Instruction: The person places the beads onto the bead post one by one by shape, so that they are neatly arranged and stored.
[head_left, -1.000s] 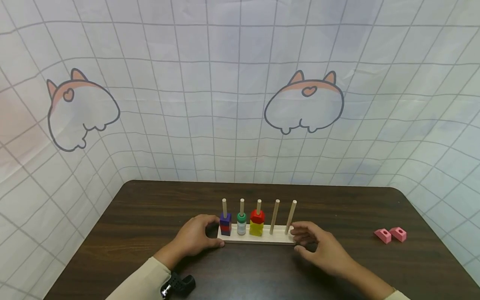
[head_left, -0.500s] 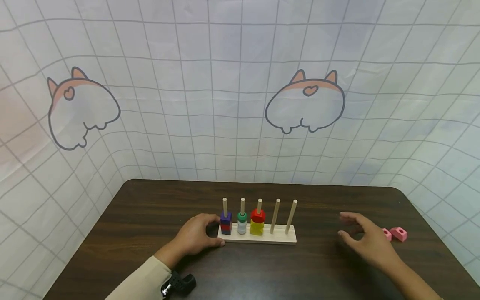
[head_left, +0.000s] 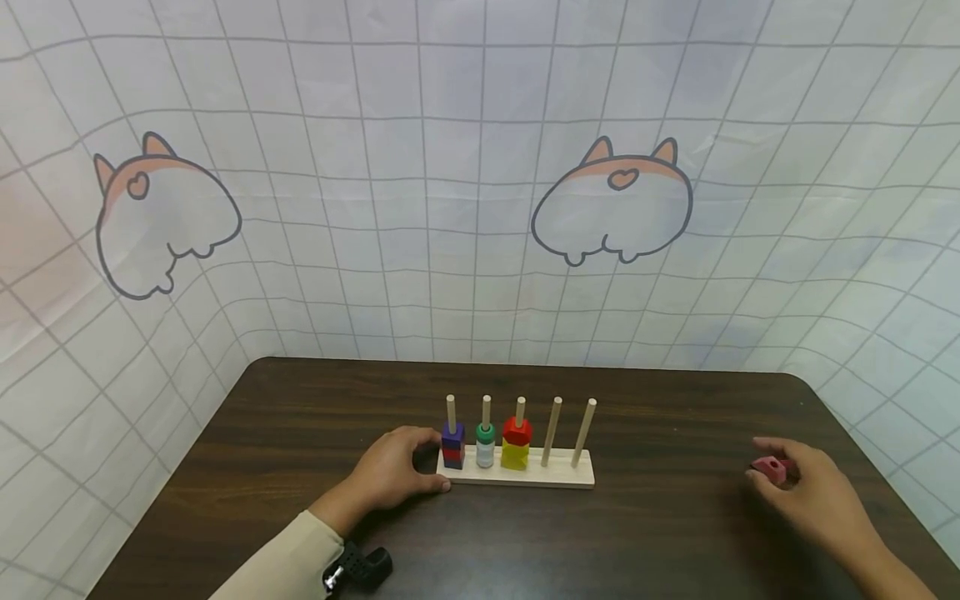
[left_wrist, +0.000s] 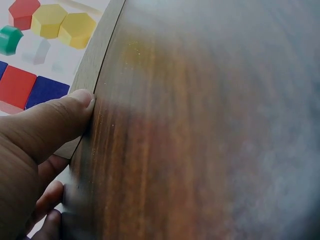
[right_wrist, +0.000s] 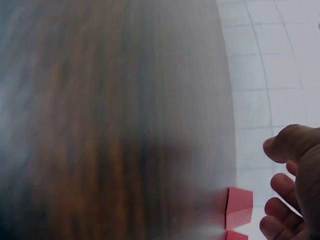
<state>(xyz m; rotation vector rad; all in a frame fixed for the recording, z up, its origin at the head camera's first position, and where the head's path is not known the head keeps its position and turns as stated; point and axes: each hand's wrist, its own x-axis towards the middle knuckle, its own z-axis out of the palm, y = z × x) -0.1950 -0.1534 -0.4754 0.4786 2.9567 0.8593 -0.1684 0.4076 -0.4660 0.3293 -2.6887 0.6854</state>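
Observation:
My left hand holds the left end of a wooden peg board, thumb against the front edge. Purple and red square beads sit on its first peg. The second carries green and white beads; the third, red and yellow hexagonal beads. Two pegs on the right are bare. Far to the right, my right hand is around a pink bead, thumb and fingers spread. The right wrist view shows two pink beads, apart from the fingertips.
Everything stands on a dark wooden table. A grid-patterned cloth with cartoon animals hangs behind it and along the sides. A black wrist device is on the left arm.
My right hand has left the right end of the peg board and moved right to the pink beads. My left hand has stayed on the board's left end.

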